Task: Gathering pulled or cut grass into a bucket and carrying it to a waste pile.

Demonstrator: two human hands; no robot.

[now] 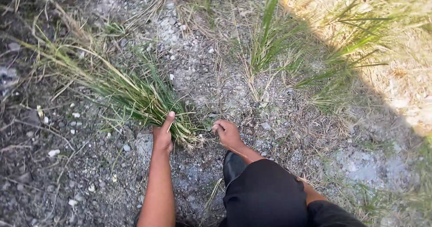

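Here my left hand has its fingers gripping a grass clump at centre frame, while my right hand is curled closed on gravelly ground just beside it

Gravelly grey ground scattered with small white stones and dry straw-coloured stalks. Two upright green grass tufts, one at centre top, another to its right, beside a sunlit patch of dry grass.
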